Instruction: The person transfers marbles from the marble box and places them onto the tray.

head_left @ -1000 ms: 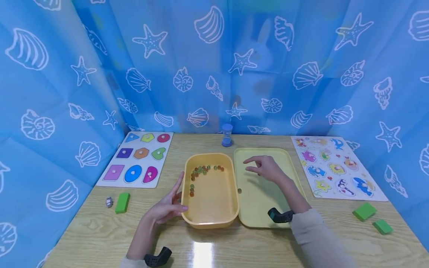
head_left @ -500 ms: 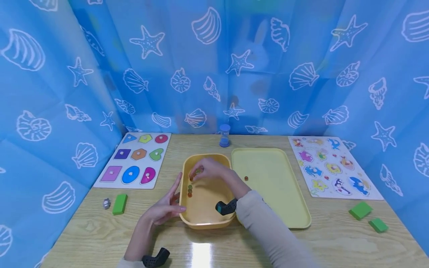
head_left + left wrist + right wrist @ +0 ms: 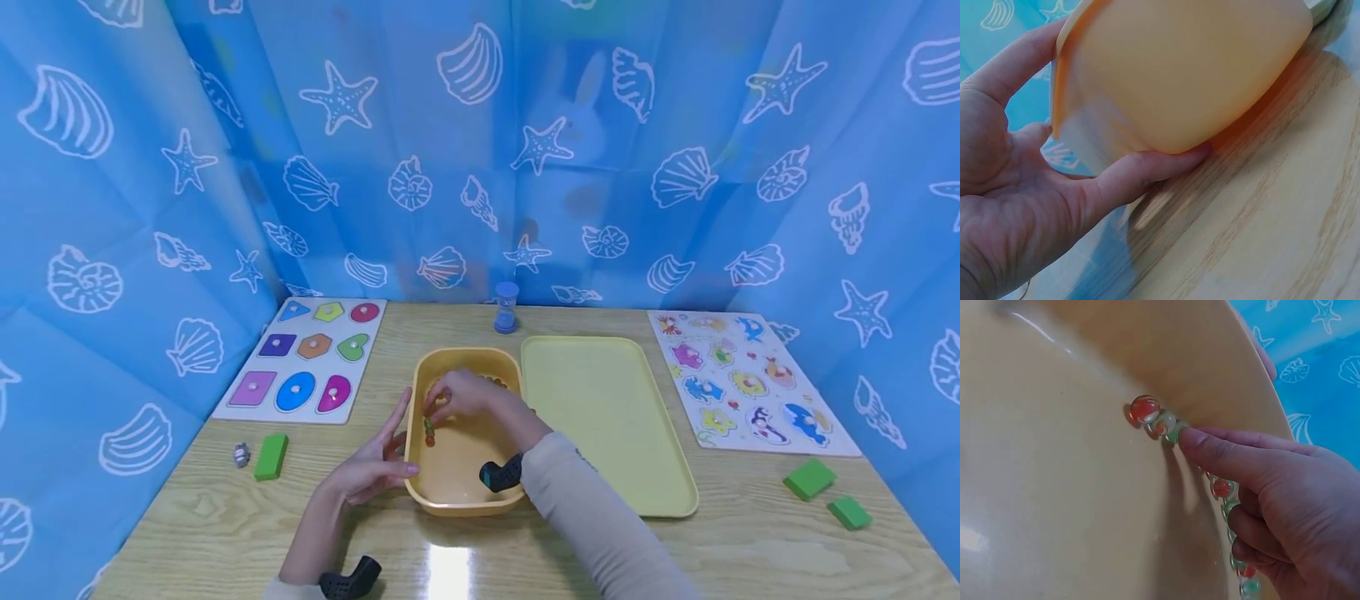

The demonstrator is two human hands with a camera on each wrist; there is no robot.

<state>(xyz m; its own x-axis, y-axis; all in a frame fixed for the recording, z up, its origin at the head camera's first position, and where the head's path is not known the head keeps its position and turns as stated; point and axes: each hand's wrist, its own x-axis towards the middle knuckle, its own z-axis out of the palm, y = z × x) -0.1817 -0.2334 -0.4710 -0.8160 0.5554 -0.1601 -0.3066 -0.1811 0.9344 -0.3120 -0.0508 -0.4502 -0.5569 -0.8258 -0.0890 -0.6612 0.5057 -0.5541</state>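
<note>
My left hand (image 3: 375, 463) lies against the left side of an orange-yellow plastic bin (image 3: 461, 479). Its index finger runs straight along the rim, and in the left wrist view the extended thumb (image 3: 1154, 170) presses low on the bin's wall. Inside the bin my right hand (image 3: 471, 395) reaches to the left wall. Thumb and index finger pinch a green glass marble (image 3: 1174, 434) there, at the end of a row. Beside it sit a clear marble with an orange swirl (image 3: 1163, 423) and a red one (image 3: 1144, 409). More red and green marbles line the wall behind the fingers.
A pale yellow tray (image 3: 607, 433) adjoins the bin on the right, partly covered by my right forearm. A blue hourglass (image 3: 506, 308) stands behind. Puzzle boards lie left (image 3: 315, 400) and right (image 3: 731, 417). Green blocks (image 3: 271, 457) and a small grey figurine (image 3: 241, 454) sit nearby.
My right hand has moved left from over the tray into the bin, then slightly nearer along its left wall. A marble on the tray rolled and is now mostly behind my arm. The left hand stays put.
</note>
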